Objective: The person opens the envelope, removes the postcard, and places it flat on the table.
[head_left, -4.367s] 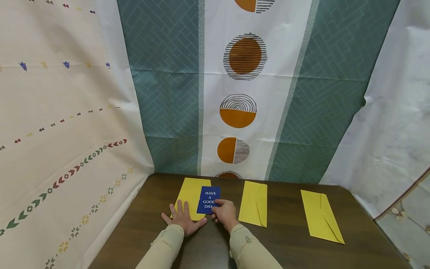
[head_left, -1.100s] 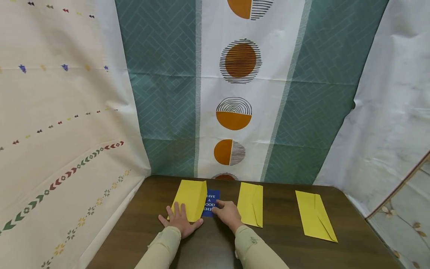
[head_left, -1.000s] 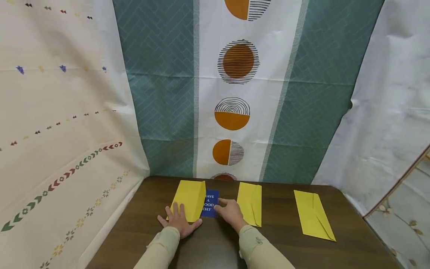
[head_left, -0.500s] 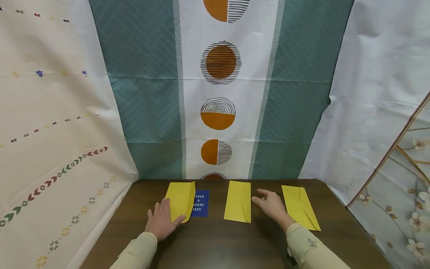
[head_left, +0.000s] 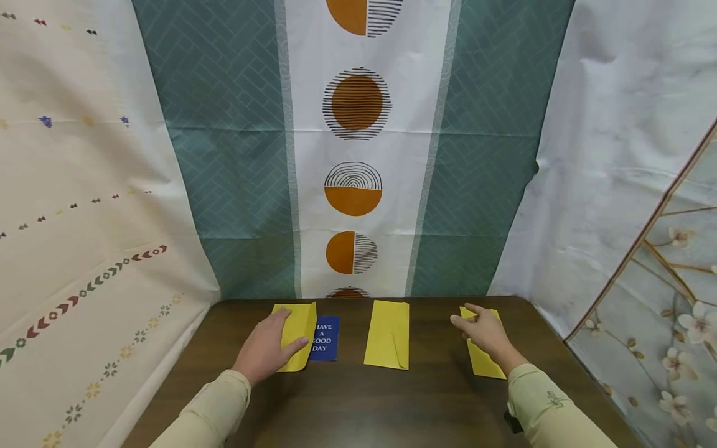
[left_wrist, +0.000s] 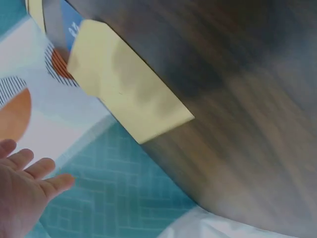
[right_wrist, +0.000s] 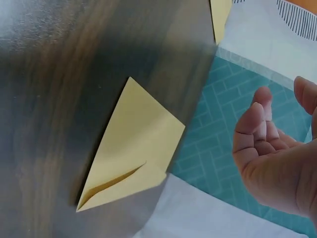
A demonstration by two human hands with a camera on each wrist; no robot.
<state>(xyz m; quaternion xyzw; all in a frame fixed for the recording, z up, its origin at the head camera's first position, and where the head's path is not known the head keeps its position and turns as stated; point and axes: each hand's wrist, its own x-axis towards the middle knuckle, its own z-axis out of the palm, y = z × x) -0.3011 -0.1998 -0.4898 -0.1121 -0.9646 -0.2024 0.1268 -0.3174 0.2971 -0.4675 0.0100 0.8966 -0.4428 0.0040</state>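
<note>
My left hand (head_left: 266, 345) is raised beside the left yellow envelope (head_left: 303, 322), overlapping its left side in the head view, fingers loose and nothing in them. In the left wrist view this envelope (left_wrist: 129, 87) lies flat under the hand's shadow. A blue card (head_left: 327, 339) reading "HAVE A GOOD DAY" has its left edge covered by the envelope's right side. Over the right yellow envelope (head_left: 484, 361) hovers my right hand (head_left: 484, 336), its fingers relaxed and bent, holding nothing. That envelope (right_wrist: 131, 144) shows a gaping flap slit in the right wrist view.
Between the hands lies a middle yellow envelope (head_left: 388, 336), flap side up. All rest on a dark wooden table (head_left: 358, 404). A patterned cloth (head_left: 353, 149) hangs behind the table, with light cloths at both sides.
The card moved from on top of the left envelope to partly under its right side. My right hand left it and moved right; my left hand lifted off the envelope. The view turned right.
</note>
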